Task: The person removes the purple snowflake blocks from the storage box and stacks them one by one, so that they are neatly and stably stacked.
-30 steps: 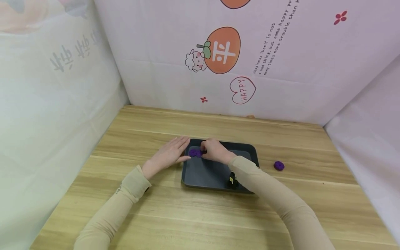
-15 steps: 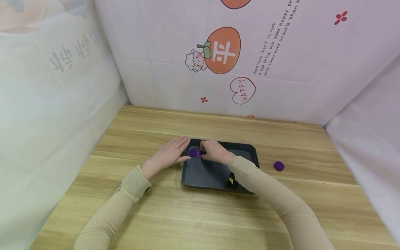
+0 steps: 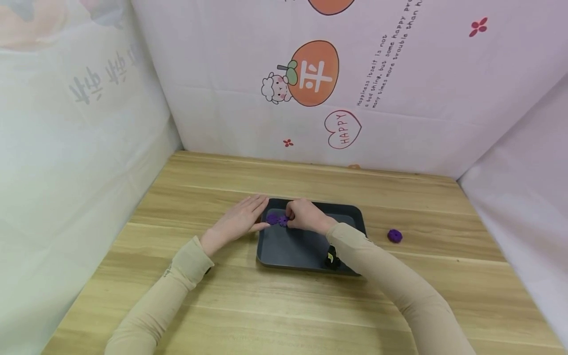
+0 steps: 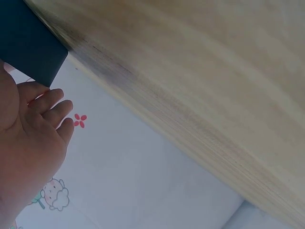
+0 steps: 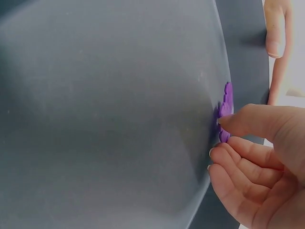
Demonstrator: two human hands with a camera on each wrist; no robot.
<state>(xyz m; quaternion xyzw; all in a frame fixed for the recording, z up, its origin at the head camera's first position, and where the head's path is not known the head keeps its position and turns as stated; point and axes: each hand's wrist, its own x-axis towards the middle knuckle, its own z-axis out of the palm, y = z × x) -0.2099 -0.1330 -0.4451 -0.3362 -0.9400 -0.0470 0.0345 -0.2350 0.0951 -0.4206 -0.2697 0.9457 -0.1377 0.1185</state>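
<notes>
At the far left corner of a dark grey tray (image 3: pixel 295 246), my right hand (image 3: pixel 306 216) pinches a purple flower-shaped piece (image 3: pixel 283 221) between thumb and index finger. A second purple flower-shaped piece (image 3: pixel 272 219) lies beside it to the left, the two overlapping in the head view. From the right wrist, the purple piece (image 5: pixel 226 112) shows edge-on close to the tray's wall, with the other fingers of the right hand (image 5: pixel 257 162) loosely bent. My left hand (image 3: pixel 241 217) rests at the tray's left rim, its fingers straight and the thumb apart, holding nothing.
A black object with a yellow mark (image 3: pixel 332 258) lies in the tray's near right part, partly behind the right sleeve (image 3: pixel 390 276). Another purple flower-shaped piece (image 3: pixel 395 235) lies on the wooden table (image 3: pixel 248 305) right of the tray. Printed white cloth (image 3: pixel 222 98) encloses the table.
The pinched purple piece shows more of its face now, with the right fingers slightly farther right from its neighbour. The left hand keeps its place; the head view has shifted slightly.
</notes>
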